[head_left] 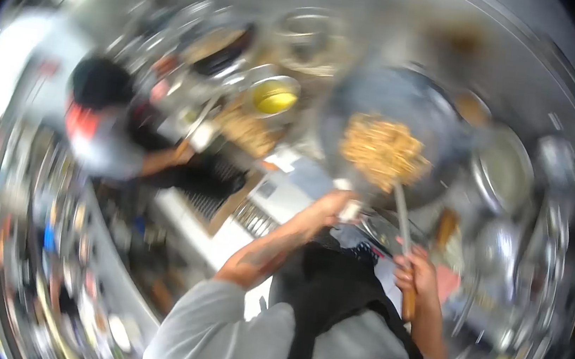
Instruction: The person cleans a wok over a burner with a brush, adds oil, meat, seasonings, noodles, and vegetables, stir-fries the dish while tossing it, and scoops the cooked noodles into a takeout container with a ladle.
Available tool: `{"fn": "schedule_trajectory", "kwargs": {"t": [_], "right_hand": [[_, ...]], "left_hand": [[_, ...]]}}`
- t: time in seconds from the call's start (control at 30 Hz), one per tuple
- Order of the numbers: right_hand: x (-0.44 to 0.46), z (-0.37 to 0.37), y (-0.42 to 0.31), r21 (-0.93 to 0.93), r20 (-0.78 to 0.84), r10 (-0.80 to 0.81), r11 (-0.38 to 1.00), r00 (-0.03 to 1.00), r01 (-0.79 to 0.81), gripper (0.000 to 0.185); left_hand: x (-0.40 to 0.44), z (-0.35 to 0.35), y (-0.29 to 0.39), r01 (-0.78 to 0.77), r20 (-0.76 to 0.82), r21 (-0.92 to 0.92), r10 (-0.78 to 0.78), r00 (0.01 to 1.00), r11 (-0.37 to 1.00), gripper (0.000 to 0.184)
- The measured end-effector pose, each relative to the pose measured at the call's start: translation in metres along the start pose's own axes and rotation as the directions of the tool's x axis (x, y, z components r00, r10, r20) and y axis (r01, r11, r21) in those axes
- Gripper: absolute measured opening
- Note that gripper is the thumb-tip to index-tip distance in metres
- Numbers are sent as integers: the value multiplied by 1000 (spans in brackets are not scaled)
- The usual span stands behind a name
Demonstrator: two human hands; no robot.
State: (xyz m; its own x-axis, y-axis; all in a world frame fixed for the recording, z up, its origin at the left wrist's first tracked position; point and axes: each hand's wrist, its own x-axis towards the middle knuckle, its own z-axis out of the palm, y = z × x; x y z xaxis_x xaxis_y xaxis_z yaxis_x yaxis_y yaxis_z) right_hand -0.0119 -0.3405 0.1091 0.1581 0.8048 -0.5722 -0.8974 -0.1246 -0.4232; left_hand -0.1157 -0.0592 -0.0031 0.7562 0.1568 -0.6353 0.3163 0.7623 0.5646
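A large dark wok holds a heap of brown-orange noodle-like food. My right hand is closed around a long-handled wok spatula with a metal shaft and a wooden grip end. Its far end reaches into the food, which hides the blade. At the near left rim of the wok, my left hand is closed on a white cloth. Blur keeps me from telling whether the cloth wraps a wok handle or the rim itself.
To the left, a person in a dark cap works at the same counter. A metal bowl of yellow liquid stands left of the wok. A large metal pot and a ladle-like metal piece are on the right.
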Motion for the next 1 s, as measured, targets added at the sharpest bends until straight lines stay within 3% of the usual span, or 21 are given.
{"fn": "schedule_trajectory", "kwargs": {"t": [0.07, 0.13, 0.17, 0.2, 0.27, 0.3, 0.37, 0.43, 0.47, 0.5, 0.57, 0.7, 0.77, 0.83, 0.87, 0.93, 0.97, 1.0], "right_hand": [[5, -24, -36, -145, 0, 41, 989, 999, -41, 36], [16, -38, -89, -323, -48, 96, 940, 994, -106, 34], [19, -41, -110, -427, -67, 104, 896, 992, -123, 33], [25, -47, -136, -461, -74, 119, 877, 990, -140, 32], [22, -50, -160, -533, -49, 148, 832, 988, -152, 31], [14, -48, -168, -601, -61, 165, 781, 984, -168, 30], [1, -38, -183, -690, -53, 208, 699, 977, -186, 29], [-21, -20, -187, -830, -84, 233, 522, 969, -197, 35], [-29, -5, -182, -849, -96, 283, 477, 954, -227, 38], [-31, 6, -171, -866, -79, 292, 453, 953, -210, 38], [-22, 29, -139, -931, -19, 467, 313, 884, -186, 33], [-1, 71, -40, -973, 12, 676, 177, 736, -147, 31], [8, 92, 24, -990, 102, 783, 140, 614, -13, 33], [18, 113, 93, -991, 29, 878, 90, 479, -104, 39], [22, 124, 126, -997, 1, 885, 39, 466, -72, 42], [15, 151, 204, -993, 63, 939, 24, 337, 118, 40], [9, 154, 242, -976, 82, 953, 18, 292, 216, 37], [-2, 159, 277, -991, -8, 976, -37, 218, 128, 35]], "left_hand": [[29, 13, -16, -110, -5, -230, 112, 994, 967, 21], [36, 49, -1, -211, -161, -226, 177, 971, 951, 16], [65, 41, -13, -229, -109, -350, 203, 973, 908, 20], [56, 71, -9, -307, -299, -301, 216, 929, 903, 21], [50, 108, -33, -421, -497, -280, 245, 833, 863, 23], [54, 109, -51, -477, -525, -312, 269, 807, 822, 23], [-31, 122, -80, -406, -496, -368, 192, 846, 837, 19], [-80, 116, -121, -469, -411, -597, 254, 876, 651, 17], [-111, 120, -131, -491, -442, -610, 248, 862, 622, 16], [-139, 124, -143, -511, -466, -625, 243, 851, 589, 16], [-174, 117, -170, -612, -565, -599, 270, 780, 517, 16], [-239, 101, -234, -798, -820, -422, 195, 538, 430, 21], [-279, 101, -270, -887, -905, -358, 126, 407, 291, 22], [-311, 89, -317, -941, -956, -281, 33, 292, 187, 22], [-332, 95, -340, -970, -977, -205, 23, 210, 132, 21], [-362, 72, -381, -993, -995, -103, -2, 104, 60, 20], [-370, 64, -410, -1000, -998, 3, -63, -4, 21, 17], [-368, 73, -443, -995, -983, 95, -159, -91, -19, 15]]}}
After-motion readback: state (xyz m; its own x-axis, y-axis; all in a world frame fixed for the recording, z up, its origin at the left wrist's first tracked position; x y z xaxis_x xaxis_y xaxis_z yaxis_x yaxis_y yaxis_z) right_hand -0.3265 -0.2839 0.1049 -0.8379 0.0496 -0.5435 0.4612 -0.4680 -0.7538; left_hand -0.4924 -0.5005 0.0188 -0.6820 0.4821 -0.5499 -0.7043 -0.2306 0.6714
